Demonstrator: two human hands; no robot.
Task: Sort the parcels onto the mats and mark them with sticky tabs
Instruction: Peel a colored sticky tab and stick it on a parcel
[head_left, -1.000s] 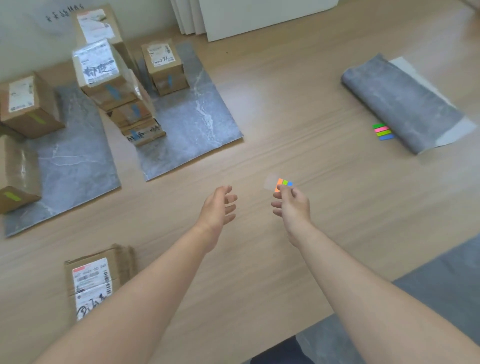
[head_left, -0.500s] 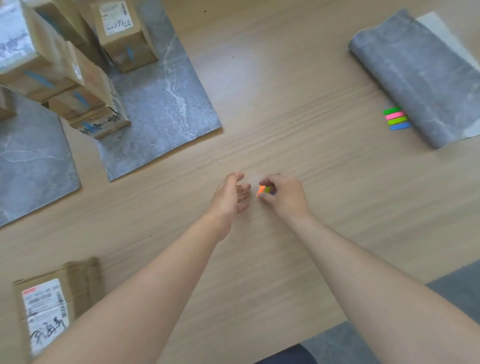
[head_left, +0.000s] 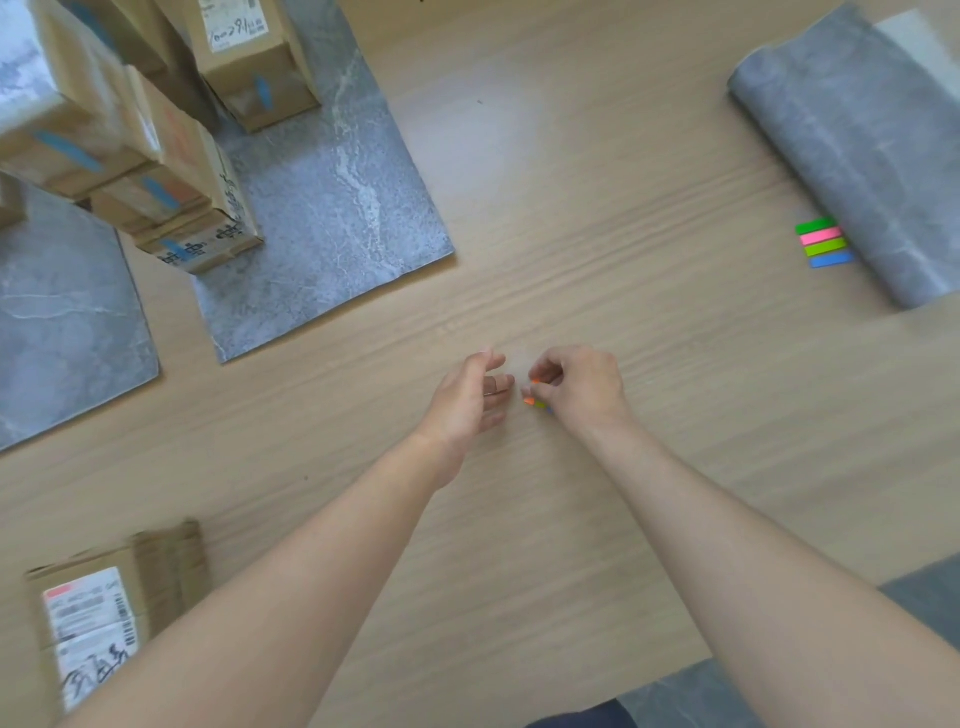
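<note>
One tab strip (head_left: 535, 401) is pinched in the right hand (head_left: 582, 389); the left hand (head_left: 467, 400), loosely open at nine o'clock, should peel one tab slowly.

Soft, even daylight with faint shadows; the brown cardboard parcels (head_left: 119, 140) at the bench's far-left corner smear with motion blur.

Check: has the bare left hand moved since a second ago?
Yes: against the grey marbled mat's near corner, the left hand has shifted right, toward the right hand.
</note>
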